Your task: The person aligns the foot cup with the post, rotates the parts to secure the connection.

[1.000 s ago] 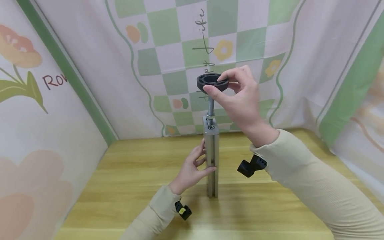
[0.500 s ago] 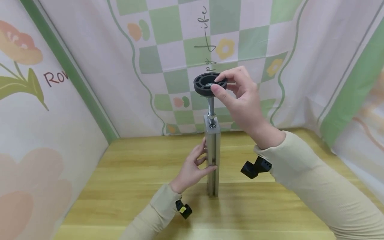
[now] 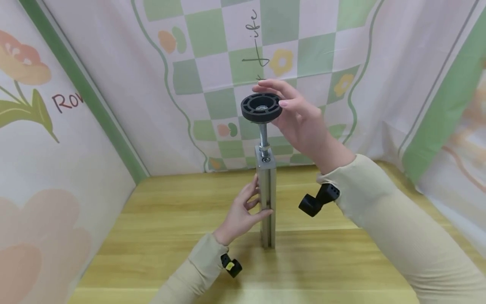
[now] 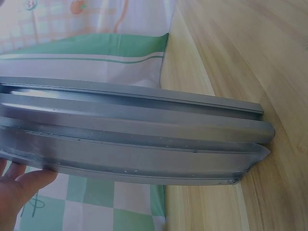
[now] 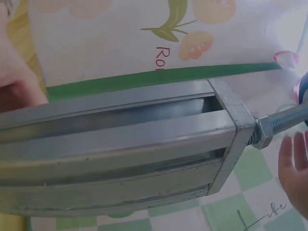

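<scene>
An aluminium extrusion profile [image 3: 267, 202] stands upright on the table, with a metal plate [image 3: 266, 160] screwed on its top end. From the plate rises a threaded rod [image 3: 263, 134] with a hex nut [image 5: 263, 132] low on it. It carries a round black levelling foot [image 3: 250, 113], ribbed and hollow on top. My left hand [image 3: 238, 217] grips the profile at mid-height, thumb on the near side, some fingers hidden behind. At the foot's right rim is my right hand [image 3: 300, 120], thumb tip at the edge and loosely extended fingers reaching behind the rim.
The wooden table [image 3: 171, 207] ends against a printed fabric backdrop [image 3: 212, 76] with checks and flowers. Fabric also lines the left and right sides. A black wrist camera [image 3: 319, 199] sits below my right cuff, another [image 3: 232, 267] below my left.
My right hand has gone from pinching the foot's rim, thumb in front, to loosely extended fingers behind it with the thumb at the right edge. The left hand keeps its grip on the profile.
</scene>
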{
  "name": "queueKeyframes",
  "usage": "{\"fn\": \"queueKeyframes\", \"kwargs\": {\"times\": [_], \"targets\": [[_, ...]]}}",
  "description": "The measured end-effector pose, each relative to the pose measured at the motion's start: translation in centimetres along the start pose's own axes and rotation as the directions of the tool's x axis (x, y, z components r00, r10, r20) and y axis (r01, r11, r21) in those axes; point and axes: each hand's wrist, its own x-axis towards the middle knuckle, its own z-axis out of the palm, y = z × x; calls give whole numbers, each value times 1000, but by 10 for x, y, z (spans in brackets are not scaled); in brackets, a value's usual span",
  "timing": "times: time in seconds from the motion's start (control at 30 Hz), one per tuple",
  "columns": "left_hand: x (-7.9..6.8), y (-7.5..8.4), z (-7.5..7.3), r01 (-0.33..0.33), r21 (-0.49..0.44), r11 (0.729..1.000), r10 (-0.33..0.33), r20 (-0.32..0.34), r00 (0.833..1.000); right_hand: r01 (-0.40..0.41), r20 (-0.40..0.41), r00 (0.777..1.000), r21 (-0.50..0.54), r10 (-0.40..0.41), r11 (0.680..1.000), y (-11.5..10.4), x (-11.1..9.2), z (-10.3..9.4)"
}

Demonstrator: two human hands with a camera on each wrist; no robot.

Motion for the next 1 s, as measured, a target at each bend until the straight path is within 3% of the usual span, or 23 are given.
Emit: {"fn": "queueKeyframes", "kwargs": {"times": [0.13, 0.3, 0.47, 0.67, 0.83, 1.0], "targets": [[0, 0, 0, 9, 5, 1000, -9, -2, 1000, -47, 106, 994, 157, 30, 986, 4, 4, -6], [0, -1, 0, 16, 4, 1000, -16, 0, 1000, -62, 159, 987, 234, 25, 970, 7, 5, -9], [0, -1, 0, 11, 1, 1000, -11, 0, 1000, -77, 138, 989, 230, 45, 970, 6, 4, -6], [-2, -5, 1, 11, 2, 1000, -11, -1, 1000, -81, 48, 996, 194, 73, 978, 9, 3, -3], [-1, -4, 0, 24, -3, 1000, -24, 2, 1000, -24, 12, 1000, 147, 23, 989, 15, 3, -2], [-1, -4, -1, 17, -2, 1000, -17, 2, 1000, 13, 40, 999, 127, -19, 992, 17, 3, -2]]}}
